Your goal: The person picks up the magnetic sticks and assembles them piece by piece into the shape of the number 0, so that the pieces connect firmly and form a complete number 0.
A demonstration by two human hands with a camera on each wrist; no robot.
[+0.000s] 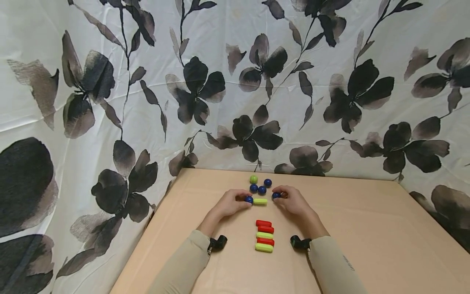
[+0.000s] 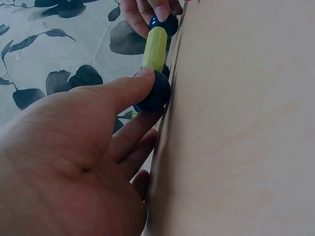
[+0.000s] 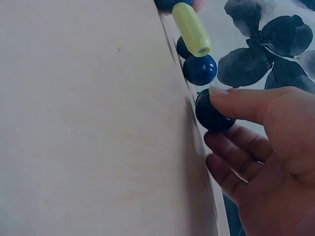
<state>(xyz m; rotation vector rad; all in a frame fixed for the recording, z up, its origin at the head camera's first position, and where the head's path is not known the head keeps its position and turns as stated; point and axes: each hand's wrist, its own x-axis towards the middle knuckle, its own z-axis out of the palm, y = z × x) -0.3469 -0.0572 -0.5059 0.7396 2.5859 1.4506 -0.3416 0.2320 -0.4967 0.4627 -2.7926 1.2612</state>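
Note:
In my left hand [image 1: 232, 203] I pinch a dark blue ball [image 2: 153, 92] between thumb and fingers. A yellow-green ribbed rod [image 1: 260, 201] extends from this ball toward the right hand. In the right wrist view the rod's far end shows a small round tip, with nothing on it. My right hand [image 1: 292, 200] pinches another blue ball [image 3: 212, 111] between thumb and fingertips, a short gap from the rod's free end. Just beyond the hands lie several loose balls: blue ones, such as one blue ball [image 1: 262, 190], and a green ball [image 1: 253, 179].
Nearer the person, a column of short rods lies between the forearms, red rods [image 1: 265, 229] and yellow-green rods [image 1: 264, 247]. All of it is on a light wooden table [image 1: 367, 228]. Behind the far edge hangs a white cloth [image 1: 227, 24] with dark flowers.

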